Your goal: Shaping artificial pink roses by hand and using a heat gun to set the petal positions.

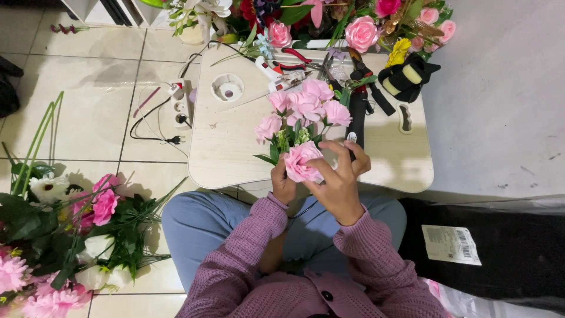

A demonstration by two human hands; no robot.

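Just below the middle of the frame, I see both hands meeting on a pink fabric rose (301, 161), the lowest bloom of a small bouquet (300, 118) that rises from the hands toward the upper middle of the picture. My left hand (282, 182) sits under and to the left of that rose, fingers curled shut around what I take to be the gathered stems, though the stems themselves are hidden behind the hand and the bloom. My right hand (340, 179) comes in from the lower right, fingers partly spread and bent, fingertips pressing the petals from the right side and top; it pinches the rose rather than enclosing it. The bouquet's long axis runs nearly straight up the frame, tilted slightly right, so the blooms point away from the body and the stem end points back toward the lap.

Petals look like soft, matte cloth, ruffled at the edges, with stiff dark green leaves between the heads. Behind the bouquet lies a pale wood-grain lap table (235, 147) with rounded corners and a round cup recess. At its far edge I can make out a white glue gun (272, 72), red-handled pliers (294, 58) and a black tool (358, 112) lying lengthwise just right of the blooms. Loose artificial flowers (65, 235) are heaped at the lower left on cream floor tiles (88, 118).
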